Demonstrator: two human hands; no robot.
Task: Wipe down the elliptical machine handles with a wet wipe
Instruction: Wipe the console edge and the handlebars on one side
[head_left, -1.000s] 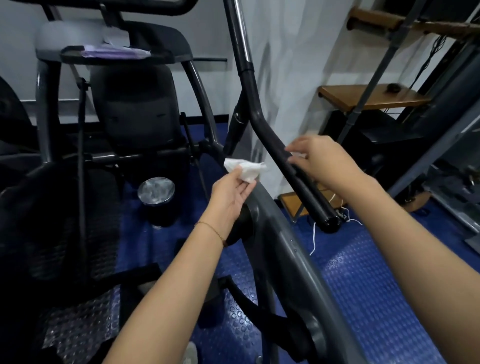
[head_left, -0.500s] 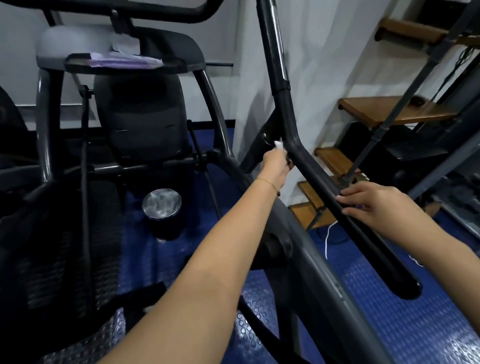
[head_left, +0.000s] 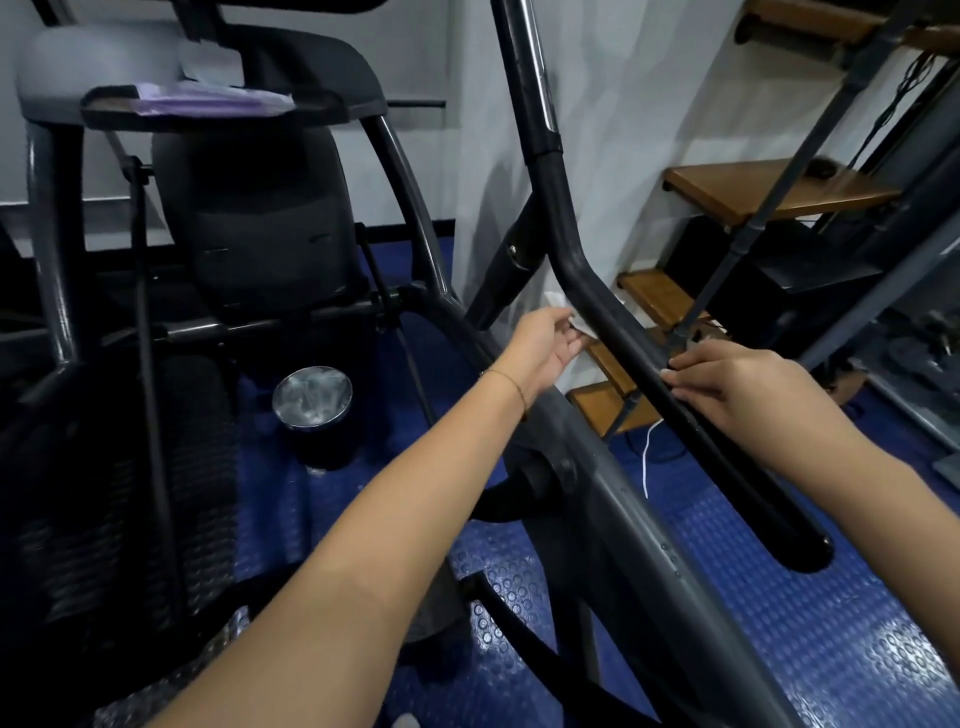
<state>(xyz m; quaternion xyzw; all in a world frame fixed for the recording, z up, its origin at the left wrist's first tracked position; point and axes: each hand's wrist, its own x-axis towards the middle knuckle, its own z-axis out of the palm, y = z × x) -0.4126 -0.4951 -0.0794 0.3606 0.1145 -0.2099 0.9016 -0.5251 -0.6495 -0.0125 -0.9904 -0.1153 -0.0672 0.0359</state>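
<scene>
Sliding down from the bend, the left hand (head_left: 543, 345) had carried the wipe (head_left: 558, 302) lower along the handle (head_left: 727, 460). Much of the elliptical machine (head_left: 623, 519) was cut off. The right hand (head_left: 727, 384) lay on the handle, fingers straight, grip open, thumb hidden. The left grip pinched the wipe, mostly hidden, against the bar. The steel bin (head_left: 311, 410) had unclear contents. The tray (head_left: 332, 111) held a purple packet (head_left: 208, 101).

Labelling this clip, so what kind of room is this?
Probably a small home gym: an elliptical machine stands on blue studded rubber flooring, with wooden stairs right beside it.
</scene>
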